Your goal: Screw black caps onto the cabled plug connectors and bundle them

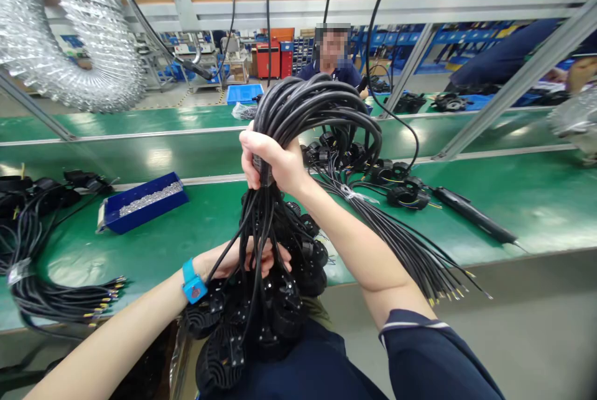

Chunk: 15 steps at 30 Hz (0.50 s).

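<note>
Cable bundles (321,101): three, at left, middle and right
Wearer's hands (280,160): two
Blue parts box (153,213): one, near left
Black pen-shaped tool (476,213): one, right
Blue wristband (193,288): one

Taking the right grip (282,160) around the held cables (317,101) as the clock's centre, the left grip (263,257) sits at six o'clock behind hanging strands, with round housings (221,356) below it. On the bench (536,182), a second cable bundle (392,229) lies at four o'clock, and a screwdriver (476,216) beyond it at half past three. A parts box (149,216) rests at half past eight, a third bundle (41,297) at eight. Behind, a tray (245,93) stands at eleven o'clock and a co-worker (305,70) at one; a duct (100,45) hangs at ten.
</note>
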Available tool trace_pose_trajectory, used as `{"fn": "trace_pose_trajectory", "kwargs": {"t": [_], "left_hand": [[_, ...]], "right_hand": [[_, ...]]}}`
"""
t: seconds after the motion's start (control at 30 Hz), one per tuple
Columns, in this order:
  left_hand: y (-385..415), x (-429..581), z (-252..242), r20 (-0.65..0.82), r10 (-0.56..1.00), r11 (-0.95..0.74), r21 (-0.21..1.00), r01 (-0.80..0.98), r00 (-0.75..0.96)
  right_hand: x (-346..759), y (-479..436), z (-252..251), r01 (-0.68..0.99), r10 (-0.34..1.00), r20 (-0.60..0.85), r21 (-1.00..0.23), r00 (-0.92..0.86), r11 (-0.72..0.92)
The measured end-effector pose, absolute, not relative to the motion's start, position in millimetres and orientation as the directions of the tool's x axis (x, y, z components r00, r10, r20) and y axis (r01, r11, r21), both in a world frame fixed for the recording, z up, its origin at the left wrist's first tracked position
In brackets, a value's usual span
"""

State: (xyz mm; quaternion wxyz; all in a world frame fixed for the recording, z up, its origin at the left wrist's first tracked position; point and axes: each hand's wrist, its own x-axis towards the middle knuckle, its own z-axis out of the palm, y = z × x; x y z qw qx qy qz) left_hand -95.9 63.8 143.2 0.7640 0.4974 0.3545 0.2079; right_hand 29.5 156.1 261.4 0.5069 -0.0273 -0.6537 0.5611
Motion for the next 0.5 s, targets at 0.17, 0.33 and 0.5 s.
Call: {"fn": "trace_pose_trajectory", "kwargs": {"t": [0.17, 0.33, 0.5], "left_hand": [[54, -109, 154, -0.358, 0.841, 0.385, 0.923, 0.017, 0.406], [59, -114, 149, -0.335, 0.942, 0.332, 0.941, 0.067, 0.029], [72, -115, 149, -0.363, 0.918, 0.364, 0.931, 0.025, 0.159]], "right_hand": [[42, 161, 263, -0.534, 0.611, 0.644, -0.751, -0.460, 0.390], [45, 161, 264, -0.492, 0.661, 0.599, -0.786, -0.452, 0.375], [44, 161, 264, -0.483, 0.640, 0.592, -0.795, -0.490, 0.366]]}}
